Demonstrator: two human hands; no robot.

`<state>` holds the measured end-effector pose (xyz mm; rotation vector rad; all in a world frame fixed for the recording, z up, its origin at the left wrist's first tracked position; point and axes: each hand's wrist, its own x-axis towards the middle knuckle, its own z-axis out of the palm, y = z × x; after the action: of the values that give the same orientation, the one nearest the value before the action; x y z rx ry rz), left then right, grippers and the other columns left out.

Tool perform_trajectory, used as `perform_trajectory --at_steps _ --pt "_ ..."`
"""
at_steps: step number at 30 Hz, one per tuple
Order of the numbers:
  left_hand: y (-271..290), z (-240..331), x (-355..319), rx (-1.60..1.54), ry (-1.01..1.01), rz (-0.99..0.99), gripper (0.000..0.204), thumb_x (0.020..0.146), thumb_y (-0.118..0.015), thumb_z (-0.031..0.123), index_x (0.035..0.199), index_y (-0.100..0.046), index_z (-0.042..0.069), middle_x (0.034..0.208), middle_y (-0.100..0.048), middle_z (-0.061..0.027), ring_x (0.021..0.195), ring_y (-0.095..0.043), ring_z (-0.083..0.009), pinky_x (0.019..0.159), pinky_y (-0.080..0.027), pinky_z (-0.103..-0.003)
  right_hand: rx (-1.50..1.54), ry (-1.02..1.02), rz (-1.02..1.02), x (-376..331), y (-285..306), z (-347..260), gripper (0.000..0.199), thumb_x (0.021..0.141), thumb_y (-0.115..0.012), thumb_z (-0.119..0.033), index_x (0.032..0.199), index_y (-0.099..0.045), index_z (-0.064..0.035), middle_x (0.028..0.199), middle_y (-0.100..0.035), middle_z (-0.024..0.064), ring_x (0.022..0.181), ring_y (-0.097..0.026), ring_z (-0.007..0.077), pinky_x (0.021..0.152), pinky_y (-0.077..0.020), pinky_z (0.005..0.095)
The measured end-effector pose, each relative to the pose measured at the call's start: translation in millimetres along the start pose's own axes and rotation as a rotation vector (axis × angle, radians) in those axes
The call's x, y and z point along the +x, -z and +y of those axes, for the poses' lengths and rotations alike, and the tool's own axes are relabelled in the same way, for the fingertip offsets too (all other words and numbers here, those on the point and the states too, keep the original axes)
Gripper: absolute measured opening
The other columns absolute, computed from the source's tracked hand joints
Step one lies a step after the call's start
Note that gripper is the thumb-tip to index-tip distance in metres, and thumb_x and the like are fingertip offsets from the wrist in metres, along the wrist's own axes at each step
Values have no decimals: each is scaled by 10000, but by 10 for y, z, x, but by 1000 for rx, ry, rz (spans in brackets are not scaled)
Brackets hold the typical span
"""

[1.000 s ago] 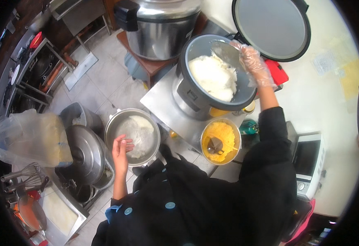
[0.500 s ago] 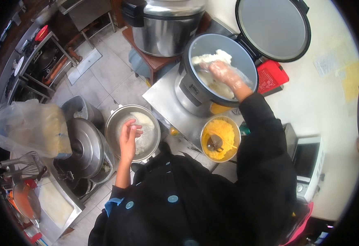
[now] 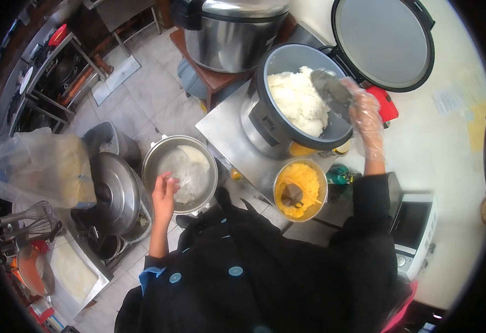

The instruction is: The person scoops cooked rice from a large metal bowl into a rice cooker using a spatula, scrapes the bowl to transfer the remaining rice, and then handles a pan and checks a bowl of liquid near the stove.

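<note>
My right hand (image 3: 364,111), in a clear plastic glove, is at the right rim of the open rice cooker (image 3: 266,119). It is closed on a grey see-through, scoop-like utensil (image 3: 332,91), which is blurred and tilted over the cooker. White cooked rice (image 3: 298,99) is heaped inside, mostly at the left and middle. Bare and with fingers loosely apart, my left hand (image 3: 165,188) hovers over the left edge of a metal pot (image 3: 212,183). Some white rice (image 3: 193,156) lies in that pot.
A metal bowl of yellow food (image 3: 300,186) with a ladle stands in front of the cooker. The cooker's lid (image 3: 384,41) is raised. A second large cooker (image 3: 223,41) sits behind. Lidded pot (image 3: 112,191) and plastic-bagged package (image 3: 43,172) are left; a microwave (image 3: 415,230) is right.
My right hand has come up out of the cooker toward its right rim, bringing the see-through utensil into sight. More of the rice now shows. My left hand has shifted slightly left and nearer.
</note>
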<state>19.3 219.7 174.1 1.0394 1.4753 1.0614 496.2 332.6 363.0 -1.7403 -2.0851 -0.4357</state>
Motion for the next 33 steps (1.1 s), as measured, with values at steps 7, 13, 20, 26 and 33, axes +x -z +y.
perform_trajectory --at_steps 7,13,20,26,33 --pt "153 -457 71 255 20 -17 251 864 -499 187 1086 -506 70 819 -600 -140 717 -598 -216 650 -460 -315 188 -494 31 -321 321 -134 328 761 -575 -159 1026 -563 33 929 -593 155 829 -561 238 725 -443 359" --pt "531 -1833 -445 346 481 23 240 806 -532 204 996 -542 59 835 -605 -190 788 -590 -334 694 -453 -398 275 -396 -104 58 -302 -1924 381 799 -603 -204 1062 -520 60 954 -566 108 835 -544 184 715 -446 308" --pt "658 -4759 -636 455 632 243 302 764 -576 146 1015 -527 -15 765 -611 -178 776 -588 -330 716 -460 -405 668 -226 -820 -1414 -4306 -3657 472 725 -442 77 1193 -452 16 981 -566 252 910 -561 357 807 -430 366" --pt "1060 -6006 90 543 732 450 250 846 -448 175 970 -547 -18 838 -558 -284 835 -533 -433 721 -414 -490 408 138 -586 -2378 -6997 -4112 589 716 -505 77 1274 -323 33 986 -517 299 897 -529 438 819 -418 456" --pt "1218 -6310 18 445 777 416 172 832 -474 147 863 -556 -1 798 -579 -209 777 -545 -386 671 -421 -449 54 261 -915 -2357 -8353 -4157 356 799 -460 -52 1148 -453 20 958 -550 292 880 -569 410 736 -475 468"
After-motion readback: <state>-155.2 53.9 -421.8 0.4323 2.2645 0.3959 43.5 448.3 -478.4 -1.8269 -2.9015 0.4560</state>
